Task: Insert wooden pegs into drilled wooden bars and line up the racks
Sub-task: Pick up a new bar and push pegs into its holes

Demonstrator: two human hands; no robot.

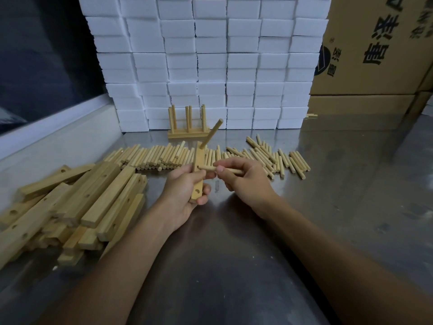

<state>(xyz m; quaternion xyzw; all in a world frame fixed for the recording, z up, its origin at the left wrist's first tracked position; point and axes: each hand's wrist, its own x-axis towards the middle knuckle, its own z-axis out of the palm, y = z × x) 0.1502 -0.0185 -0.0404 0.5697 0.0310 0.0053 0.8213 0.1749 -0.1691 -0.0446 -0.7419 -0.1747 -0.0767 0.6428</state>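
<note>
The job looks barely begun. Only 1 finished rack (188, 127) stands upright at the back of the steel table (234, 231), near the foot of the stacked white foam blocks (210, 55), with pegs standing in pairs at 3 places along it. In the middle of the view the left hand (185, 191) grips a drilled bar (198, 174) on end, fingers curled round its lower half. 1 peg (212, 134) already sticks out from the bar's upper hole, slanting up and to the right. The right hand (241, 177) pinches a second peg (210, 168) between thumb and fingertips, its tip at the middle hole; whether it has entered cannot be told. The bottom hole is empty. A good deal appears left: a jumbled heap of undrilled-looking and drilled bars (77, 202) lies to the left, and a long spread of loose pegs (164, 158) lies across the table beyond the hands. A cardboard box (375, 55) stands far right.
</note>
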